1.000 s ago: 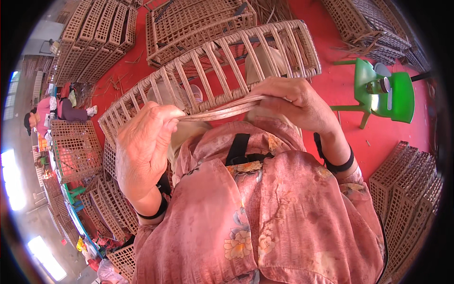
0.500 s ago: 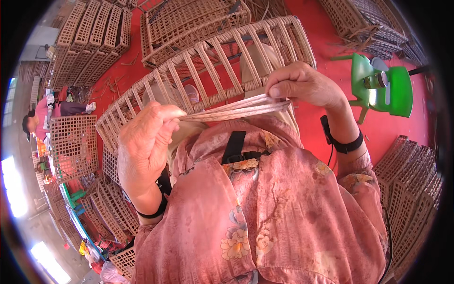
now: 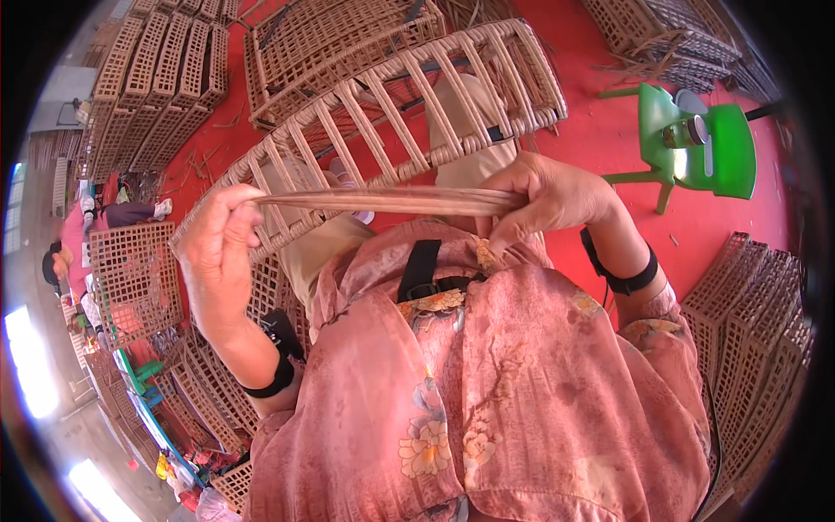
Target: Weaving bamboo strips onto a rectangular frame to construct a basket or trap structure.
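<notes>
A flat brown strip of dried plant fibre (image 3: 374, 201) is stretched between my hands, lengthwise creases showing along it. My left hand (image 3: 219, 261) pinches its left end between thumb and fingers. The other end sits in the grip of my right hand (image 3: 557, 200), thumb below and fingers curled over. Just beyond the strip, a partly woven frame (image 3: 416, 159) leans across my knees, with wrapped rails and spaced pairs of fibre strands running across it. Neither hand touches the frame's slats; the left hand overlaps its lower left end in view.
Stacked woven panels stand at the far left (image 3: 161, 83), far right (image 3: 674, 43) and right (image 3: 752, 322). Another woven piece (image 3: 344, 61) lies beyond the frame. A green plastic chair (image 3: 735, 152) holds a jar (image 3: 685, 132). At the left, a person (image 3: 74, 248) sits by a lattice panel (image 3: 135, 283).
My left hand has moved left and my right hand has dropped slightly, its fingers shifting on the strip. The strip is now spread longer and straighter between them.
</notes>
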A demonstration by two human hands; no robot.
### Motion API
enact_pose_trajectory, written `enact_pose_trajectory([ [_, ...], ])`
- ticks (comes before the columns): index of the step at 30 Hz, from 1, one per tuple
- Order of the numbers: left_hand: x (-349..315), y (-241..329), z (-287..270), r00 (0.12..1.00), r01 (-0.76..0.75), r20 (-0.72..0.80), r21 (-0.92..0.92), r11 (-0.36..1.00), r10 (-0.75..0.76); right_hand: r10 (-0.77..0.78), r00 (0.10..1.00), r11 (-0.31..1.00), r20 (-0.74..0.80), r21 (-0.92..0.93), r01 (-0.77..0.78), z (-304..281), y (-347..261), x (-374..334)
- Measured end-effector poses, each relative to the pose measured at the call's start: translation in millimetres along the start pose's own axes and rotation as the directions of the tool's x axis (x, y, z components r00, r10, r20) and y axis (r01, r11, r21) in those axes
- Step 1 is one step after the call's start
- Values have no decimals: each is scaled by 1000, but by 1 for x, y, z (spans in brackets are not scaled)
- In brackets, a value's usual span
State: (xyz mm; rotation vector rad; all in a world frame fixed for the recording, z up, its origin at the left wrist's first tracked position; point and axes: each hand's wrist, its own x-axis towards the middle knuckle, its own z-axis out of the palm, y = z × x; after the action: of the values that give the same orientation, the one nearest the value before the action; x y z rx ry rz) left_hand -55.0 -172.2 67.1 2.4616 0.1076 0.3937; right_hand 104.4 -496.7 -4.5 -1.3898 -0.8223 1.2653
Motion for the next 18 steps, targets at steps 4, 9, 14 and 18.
enact_pose_trajectory([
  [4, 0, -20, -25, 992, 91, -88, 52, 995, -86, -25, 998, 989, -53, -147, 17, 0, 5, -21],
  [9, -9, -34, -42, 979, 176, -104, -5, 984, -176, -350, 873, 897, -339, -390, 208, -5, 22, -26],
  [14, -13, -39, -48, 978, 159, -138, 11, 987, -156, -322, 829, 943, -458, -233, 238, -1, 35, -15],
  [18, -19, -43, -57, 979, 190, -47, -146, 971, -198, -173, 809, 977, -561, 5, 212, 5, 41, -10],
])
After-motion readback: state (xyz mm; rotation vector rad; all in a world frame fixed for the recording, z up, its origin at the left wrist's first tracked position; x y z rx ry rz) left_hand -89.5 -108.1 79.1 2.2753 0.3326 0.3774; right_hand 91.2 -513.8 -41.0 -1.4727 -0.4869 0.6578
